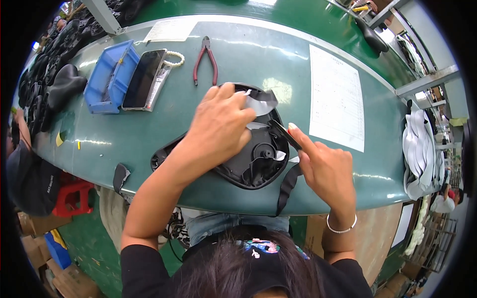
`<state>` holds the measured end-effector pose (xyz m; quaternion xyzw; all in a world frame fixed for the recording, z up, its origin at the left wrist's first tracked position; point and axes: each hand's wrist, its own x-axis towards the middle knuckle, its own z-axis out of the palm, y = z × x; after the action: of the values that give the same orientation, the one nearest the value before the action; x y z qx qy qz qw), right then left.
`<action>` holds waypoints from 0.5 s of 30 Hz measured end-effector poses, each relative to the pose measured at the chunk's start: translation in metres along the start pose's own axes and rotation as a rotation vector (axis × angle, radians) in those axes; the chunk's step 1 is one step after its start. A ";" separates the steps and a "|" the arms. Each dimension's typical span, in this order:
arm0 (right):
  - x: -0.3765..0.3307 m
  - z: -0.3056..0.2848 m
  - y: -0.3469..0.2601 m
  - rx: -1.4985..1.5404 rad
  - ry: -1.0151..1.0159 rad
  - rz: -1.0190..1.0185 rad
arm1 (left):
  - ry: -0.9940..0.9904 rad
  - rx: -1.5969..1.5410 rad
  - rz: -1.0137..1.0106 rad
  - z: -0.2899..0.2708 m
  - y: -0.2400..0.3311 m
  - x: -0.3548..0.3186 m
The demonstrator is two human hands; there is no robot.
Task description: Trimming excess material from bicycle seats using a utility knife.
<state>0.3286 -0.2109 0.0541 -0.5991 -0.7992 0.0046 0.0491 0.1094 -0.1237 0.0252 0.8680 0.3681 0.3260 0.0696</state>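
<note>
A black bicycle saddle lies upside down on the green table in front of me, its narrow nose toward the left. Loose grey-and-black cover material stands up from its far rim. My left hand reaches across the saddle, fingers closed on that cover edge; the fingertips are partly hidden. In my right hand is a slim, dark-bladed knife, its tip inside the saddle's right rim near the loose material. A black cut-off strip hangs beside the saddle, just below my right hand.
Red-handled cutting pliers lie beyond the saddle. At the left are a blue bin, a phone and a black scrap by the table edge. A printed sheet lies right; stacked grey covers are at the far right.
</note>
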 end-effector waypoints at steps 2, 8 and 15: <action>0.004 0.000 -0.001 0.022 0.024 -0.019 | 0.228 -0.040 0.026 0.013 -0.009 0.009; -0.025 -0.020 -0.007 -0.049 -0.090 -0.029 | 0.491 -0.638 -0.629 0.009 -0.027 0.005; 0.027 -0.031 0.043 0.049 -0.222 -0.322 | -0.046 -1.106 -0.770 -0.030 0.025 -0.038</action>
<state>0.3650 -0.1746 0.0846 -0.4581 -0.8847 0.0822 -0.0248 0.0861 -0.1715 0.0379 0.5182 0.4285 0.3998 0.6229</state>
